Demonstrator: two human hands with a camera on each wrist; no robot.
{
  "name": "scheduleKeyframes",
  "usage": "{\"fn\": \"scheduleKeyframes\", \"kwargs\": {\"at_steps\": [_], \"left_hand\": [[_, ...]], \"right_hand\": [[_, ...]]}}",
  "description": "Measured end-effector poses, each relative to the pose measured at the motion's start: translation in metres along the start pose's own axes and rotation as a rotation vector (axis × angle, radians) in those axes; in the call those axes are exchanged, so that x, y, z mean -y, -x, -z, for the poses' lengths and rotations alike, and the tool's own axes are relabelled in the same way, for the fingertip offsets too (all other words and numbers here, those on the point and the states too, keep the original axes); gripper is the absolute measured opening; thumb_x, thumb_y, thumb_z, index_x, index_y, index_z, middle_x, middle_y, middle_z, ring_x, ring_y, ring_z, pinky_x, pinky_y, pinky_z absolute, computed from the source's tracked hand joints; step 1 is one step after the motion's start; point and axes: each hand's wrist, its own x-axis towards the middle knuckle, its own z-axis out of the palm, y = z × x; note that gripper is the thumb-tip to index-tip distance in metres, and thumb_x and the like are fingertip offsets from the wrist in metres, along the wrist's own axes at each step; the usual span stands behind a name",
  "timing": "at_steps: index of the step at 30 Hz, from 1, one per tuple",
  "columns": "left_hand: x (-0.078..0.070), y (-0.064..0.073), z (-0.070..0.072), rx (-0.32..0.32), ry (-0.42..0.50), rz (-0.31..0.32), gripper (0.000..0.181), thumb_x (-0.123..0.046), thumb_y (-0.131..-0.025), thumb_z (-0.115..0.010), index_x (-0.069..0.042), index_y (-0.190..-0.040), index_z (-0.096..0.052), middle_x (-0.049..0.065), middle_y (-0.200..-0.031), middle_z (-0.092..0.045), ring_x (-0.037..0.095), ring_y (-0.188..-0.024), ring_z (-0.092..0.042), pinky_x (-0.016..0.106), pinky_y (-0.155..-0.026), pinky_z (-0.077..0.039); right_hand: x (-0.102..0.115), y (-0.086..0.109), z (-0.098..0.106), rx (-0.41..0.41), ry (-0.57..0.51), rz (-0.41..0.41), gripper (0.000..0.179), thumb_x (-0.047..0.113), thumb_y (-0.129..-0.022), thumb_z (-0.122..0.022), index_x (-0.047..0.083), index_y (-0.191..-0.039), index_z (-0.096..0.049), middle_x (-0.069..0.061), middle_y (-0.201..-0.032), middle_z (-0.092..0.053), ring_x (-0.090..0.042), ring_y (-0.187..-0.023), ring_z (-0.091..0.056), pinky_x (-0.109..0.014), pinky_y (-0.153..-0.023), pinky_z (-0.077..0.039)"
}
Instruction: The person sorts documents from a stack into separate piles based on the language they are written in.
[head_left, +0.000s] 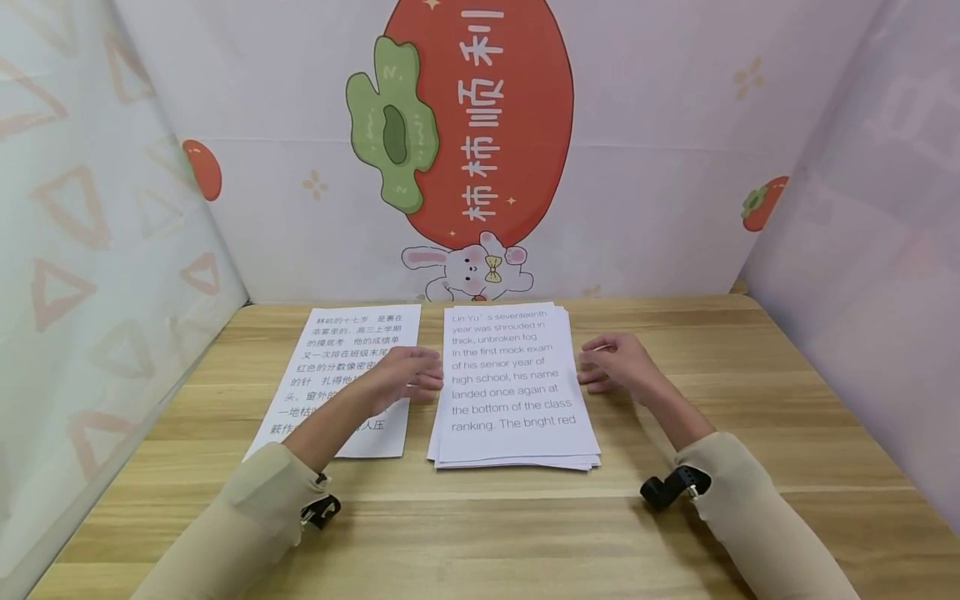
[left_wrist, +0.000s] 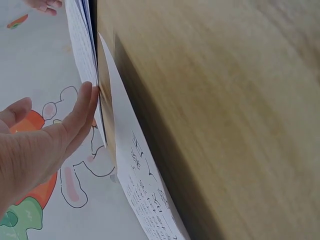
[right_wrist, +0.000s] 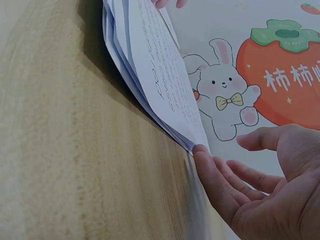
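A stack of white paper sheets [head_left: 510, 383] lies on the table, its top sheet printed in English and its lower edges slightly uneven. My left hand [head_left: 401, 379] touches the stack's left edge with its fingertips, the fingers nearly straight. On the opposite side, my right hand [head_left: 618, 367] has its fingertips at the right edge, thumb apart from the fingers. Under the left forearm lies another sheet [head_left: 360, 325] with Chinese print, partly covered by that hand and arm. In the right wrist view, the layered sheets [right_wrist: 145, 65] fan a little at the near edge, beside the fingers [right_wrist: 215, 185].
The wooden table [head_left: 510, 533] extends in front of the papers and to both sides. A white backdrop with a persimmon drawing [head_left: 517, 125] stands behind it, and patterned cloth walls [head_left: 82, 250] flank the left and right.
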Motion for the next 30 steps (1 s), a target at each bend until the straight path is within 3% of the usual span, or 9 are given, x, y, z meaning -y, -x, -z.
{"fn": "scheduleKeyframes", "kwargs": {"at_steps": [10,16,25,30], "left_hand": [[-0.0044,0.0032,-0.0040,-0.026,0.003,0.015,0.048,-0.012,-0.108,-0.048,0.013,-0.148,-0.040,0.033,-0.139,-0.054,0.037,-0.117,-0.064,0.044,-0.102,-0.057],[-0.0061,0.0040,-0.0055,-0.041,0.001,0.011,0.049,-0.015,-0.108,-0.049,0.012,-0.148,-0.041,0.031,-0.138,-0.055,0.037,-0.119,-0.063,0.045,-0.102,-0.057],[-0.0060,0.0001,-0.0060,-0.100,0.093,0.034,0.046,-0.014,-0.104,-0.052,0.010,-0.143,-0.049,0.027,-0.137,-0.056,0.038,-0.124,-0.062,0.043,-0.101,-0.058],[-0.0066,-0.0015,-0.0070,-0.091,0.111,0.025,0.047,-0.014,-0.105,-0.051,0.012,-0.145,-0.047,0.029,-0.136,-0.057,0.039,-0.124,-0.061,0.045,-0.104,-0.056]], "right_hand": [[-0.0003,0.0027,0.0016,0.025,-0.018,0.029,0.043,0.008,-0.103,-0.061,-0.014,-0.138,-0.049,-0.028,-0.119,-0.067,-0.025,-0.085,-0.077,-0.037,-0.075,-0.066],[0.0015,0.0043,0.0019,0.029,-0.019,0.033,0.047,0.008,-0.103,-0.062,-0.013,-0.142,-0.048,-0.031,-0.127,-0.062,-0.026,-0.089,-0.077,-0.037,-0.076,-0.066],[0.0001,0.0033,0.0014,0.043,-0.025,0.049,0.047,0.006,-0.103,-0.058,-0.013,-0.144,-0.046,-0.031,-0.129,-0.059,-0.021,-0.091,-0.074,-0.037,-0.082,-0.065],[-0.0009,0.0018,-0.0007,0.038,-0.017,0.053,0.047,0.005,-0.102,-0.060,-0.012,-0.144,-0.047,-0.030,-0.126,-0.062,-0.019,-0.089,-0.073,-0.036,-0.081,-0.065]]}}
